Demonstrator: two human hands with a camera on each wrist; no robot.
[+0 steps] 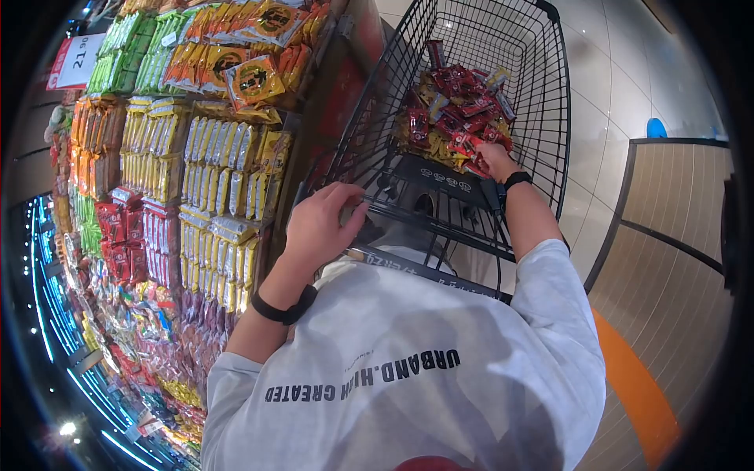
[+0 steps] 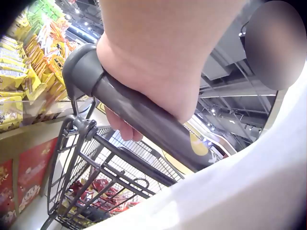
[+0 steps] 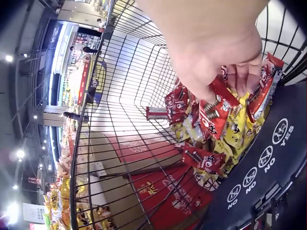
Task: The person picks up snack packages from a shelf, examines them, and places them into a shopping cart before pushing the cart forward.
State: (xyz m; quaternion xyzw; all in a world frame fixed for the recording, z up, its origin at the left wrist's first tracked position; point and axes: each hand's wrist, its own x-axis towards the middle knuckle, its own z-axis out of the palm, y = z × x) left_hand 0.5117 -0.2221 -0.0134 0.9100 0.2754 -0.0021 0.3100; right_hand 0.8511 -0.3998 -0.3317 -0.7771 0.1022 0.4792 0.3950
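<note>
1. At about one o'clock from my chest, inside the wire cart [image 1: 559, 94], my right hand [image 1: 496, 159] was down on a heap of red packets [image 1: 459, 110] at the near end of the basket.
2. Its fingers [image 3: 240, 76] were bent over the heap, and the tips pinched at least one red packet. I could not tell how many.
3. Yellow packets [image 3: 236, 132] lay under and among the red ones. A black flap [image 3: 261, 170] printed with NO and YES signs sat at five o'clock of the heap in the right wrist view.
4. At eleven o'clock, my left hand [image 1: 318, 224] was wrapped round the cart's grey handle [image 2: 139, 112], with the fingers curled underneath and the palm on top.
5. From nine to eleven o'clock stood the shelves [image 1: 212, 173], packed with yellow, orange, green and red snack packs.
6. I judged the packets light, thin and crinkly. Their glossy film looked likely to slide between my fingers or off the pile.
7. The contents might crush, so a gentle pinch seemed better than a squeeze.
8. The best hold seemed to be the crimped end seam or the flat middle, a few at a time.
</note>
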